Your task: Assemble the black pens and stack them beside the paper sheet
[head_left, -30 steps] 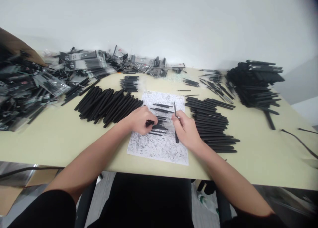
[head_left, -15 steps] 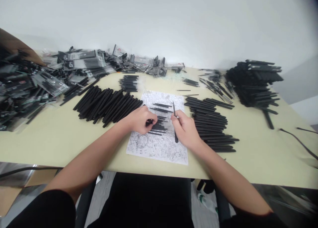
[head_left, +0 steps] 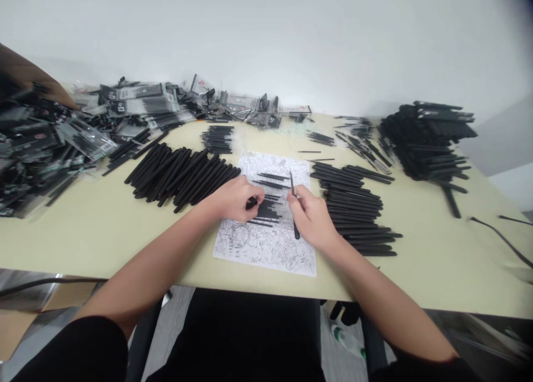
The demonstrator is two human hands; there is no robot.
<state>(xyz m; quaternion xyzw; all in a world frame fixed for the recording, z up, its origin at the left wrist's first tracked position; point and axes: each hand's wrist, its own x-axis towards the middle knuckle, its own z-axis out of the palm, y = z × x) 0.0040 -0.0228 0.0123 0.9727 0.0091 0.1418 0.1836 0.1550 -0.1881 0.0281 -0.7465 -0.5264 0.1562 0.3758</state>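
A sheet of paper covered in black scribbles (head_left: 266, 243) lies at the near middle of the pale table (head_left: 83, 232). Several thin black refills (head_left: 272, 204) lie in a loose heap on it. My left hand (head_left: 235, 199) rests closed on the sheet and pinches the end of a small black piece at the heap's left side. My right hand (head_left: 310, 218) is closed on a thin black pen part (head_left: 293, 204), held upright-slanted just right of the heap.
A row of black pen barrels (head_left: 179, 174) lies left of the sheet, another stack (head_left: 353, 210) to its right. Packaged pens (head_left: 62, 132) are piled at the far left and back. A tall heap of black pens (head_left: 428, 137) sits at the far right. A black cable (head_left: 499, 235) lies near the right edge.
Almost nothing differs. My left hand's fingers have shifted slightly on the small black piece; my right hand keeps the thin part in the same place.
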